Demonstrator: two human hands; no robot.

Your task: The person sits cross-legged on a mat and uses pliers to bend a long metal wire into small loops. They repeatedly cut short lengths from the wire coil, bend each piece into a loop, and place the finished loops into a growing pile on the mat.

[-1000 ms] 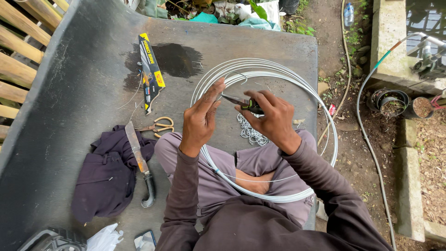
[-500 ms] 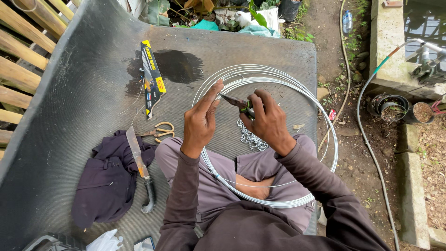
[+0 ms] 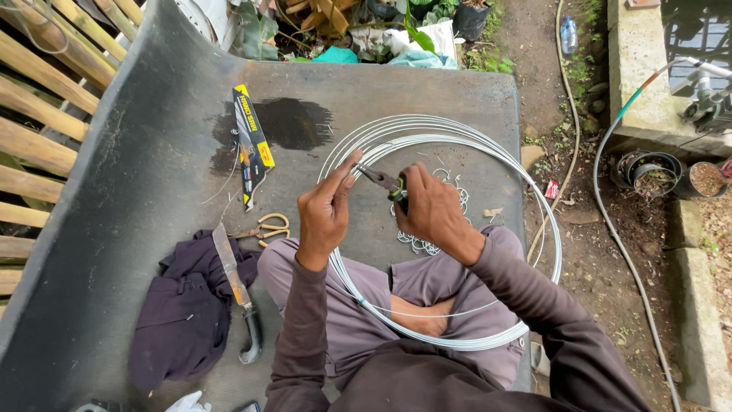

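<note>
I sit cross-legged on a dark grey concrete slab (image 3: 145, 152). My right hand (image 3: 431, 207) grips green-handled pliers (image 3: 385, 183), their jaws pointing left toward my left hand (image 3: 324, 210). My left hand pinches a short piece of wire at the pliers' tip, fingers raised. A big coil of silver wire (image 3: 496, 152) lies around my lap and across the slab in front of me. A small pile of bent wire pieces (image 3: 418, 243) rests just under my right hand.
A machete with a dark curved handle (image 3: 236, 294) lies across a dark purple cloth (image 3: 183, 313) at my left. Yellow-handled scissors (image 3: 268, 227) and a yellow-black packaged tool (image 3: 250, 141) lie beyond. Wooden slats (image 3: 38, 130) at left; dirt ground, hoses (image 3: 610, 214) and pots (image 3: 648, 172) at right.
Both hands have stayed together at the pliers' tip with only slight shifts. The view has moved a little, so the coil and slab sit a bit lower.
</note>
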